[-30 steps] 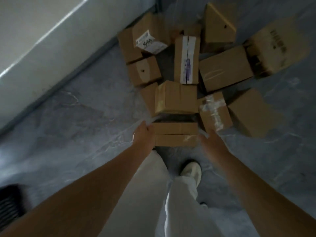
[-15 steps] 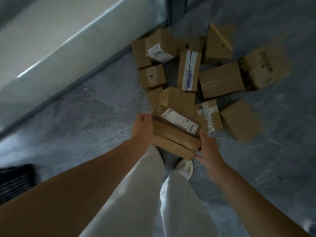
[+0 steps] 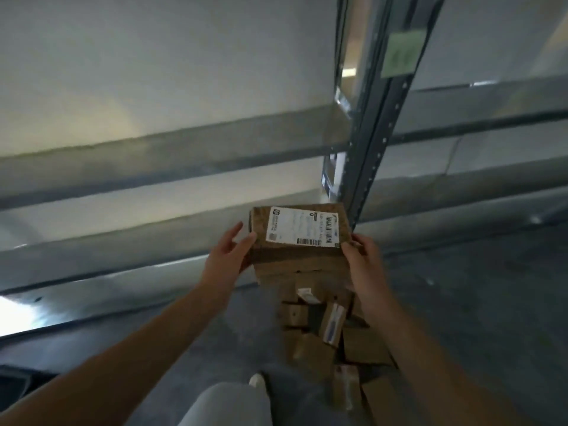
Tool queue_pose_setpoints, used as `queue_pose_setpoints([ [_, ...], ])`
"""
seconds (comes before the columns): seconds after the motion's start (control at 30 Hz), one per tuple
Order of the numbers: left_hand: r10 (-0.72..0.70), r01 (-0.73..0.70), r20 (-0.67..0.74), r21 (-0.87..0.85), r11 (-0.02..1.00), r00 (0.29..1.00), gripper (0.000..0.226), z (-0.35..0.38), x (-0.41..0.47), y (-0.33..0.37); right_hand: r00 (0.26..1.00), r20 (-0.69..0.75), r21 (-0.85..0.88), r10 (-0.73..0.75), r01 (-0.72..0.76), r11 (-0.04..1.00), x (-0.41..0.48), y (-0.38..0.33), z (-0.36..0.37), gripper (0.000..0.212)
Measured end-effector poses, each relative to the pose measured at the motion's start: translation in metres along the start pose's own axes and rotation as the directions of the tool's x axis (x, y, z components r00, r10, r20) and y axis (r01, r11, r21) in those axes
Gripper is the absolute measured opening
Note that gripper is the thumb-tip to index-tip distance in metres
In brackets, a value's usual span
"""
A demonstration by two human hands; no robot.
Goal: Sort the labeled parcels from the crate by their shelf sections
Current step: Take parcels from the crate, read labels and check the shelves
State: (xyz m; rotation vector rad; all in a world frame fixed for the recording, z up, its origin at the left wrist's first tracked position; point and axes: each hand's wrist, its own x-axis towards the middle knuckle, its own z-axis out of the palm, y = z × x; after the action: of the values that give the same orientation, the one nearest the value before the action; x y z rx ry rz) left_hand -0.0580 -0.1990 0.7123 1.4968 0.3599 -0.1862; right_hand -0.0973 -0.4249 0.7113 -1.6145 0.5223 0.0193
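Observation:
I hold a brown cardboard parcel (image 3: 295, 262) with a white barcode label (image 3: 302, 227) on its top face, raised in front of the shelves. My left hand (image 3: 226, 259) grips its left side, thumb on the upper edge. My right hand (image 3: 364, 265) grips the right side, thumb on the top face beside the label. The box hides the other fingers. Below it, several more cardboard parcels (image 3: 325, 336) lie piled on the grey floor.
A grey metal shelving unit fills the view ahead, with an upright post (image 3: 376, 124) carrying a blurred green tag (image 3: 402, 53) and horizontal shelf boards (image 3: 153, 158) to either side. A dark object (image 3: 13, 382) sits at the lower left. My leg and shoe (image 3: 256, 381) stand beside the pile.
Both hands lifted the labelled parcel off the floor pile and raised it. The view swung up from the floor to the shelves.

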Motion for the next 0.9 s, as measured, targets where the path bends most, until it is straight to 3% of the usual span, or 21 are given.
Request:
queue_pose_setpoints([
  [0.1, 0.125, -0.118, 0.058, -0.110, 0.987, 0.990, 0.033, -0.045, -0.050, 0.053, 0.973, 0.140, 0.013, -0.181, 0.181, 0.983, -0.038, -0.071, 0.030, 0.021],
  [0.2, 0.207, -0.215, -0.078, -0.116, 0.970, 0.975, 0.025, -0.090, -0.088, 0.095, 0.915, 0.236, 0.055, -0.326, 0.323, 0.945, -0.070, -0.127, 0.067, 0.026],
  [0.33, 0.306, -0.316, -0.126, -0.068, 0.946, 0.944, 0.040, -0.153, -0.127, 0.127, 0.832, 0.320, 0.094, -0.453, 0.448, 0.889, -0.104, -0.179, 0.123, 0.031],
  [0.53, 0.286, -0.297, -0.154, -0.054, 0.953, 0.946, 0.042, -0.254, -0.163, 0.154, 0.756, 0.421, 0.155, -0.501, 0.485, 0.861, -0.157, -0.215, 0.233, 0.036],
  [0.67, 0.221, -0.242, -0.275, -0.046, 0.969, 0.936, 0.046, -0.326, -0.188, 0.173, 0.767, 0.460, 0.220, -0.448, 0.390, 0.894, -0.207, -0.229, 0.324, 0.060],
  [0.8, 0.286, -0.331, -0.451, -0.021, 0.943, 0.845, 0.041, -0.411, -0.226, 0.165, 0.729, 0.516, 0.200, -0.449, 0.408, 0.891, -0.274, -0.234, 0.428, 0.082],
  [0.9, 0.308, -0.381, -0.553, -0.019, 0.924, 0.774, 0.054, -0.478, -0.244, 0.152, 0.608, 0.643, 0.195, -0.465, 0.457, 0.868, -0.320, -0.227, 0.504, 0.076],
])
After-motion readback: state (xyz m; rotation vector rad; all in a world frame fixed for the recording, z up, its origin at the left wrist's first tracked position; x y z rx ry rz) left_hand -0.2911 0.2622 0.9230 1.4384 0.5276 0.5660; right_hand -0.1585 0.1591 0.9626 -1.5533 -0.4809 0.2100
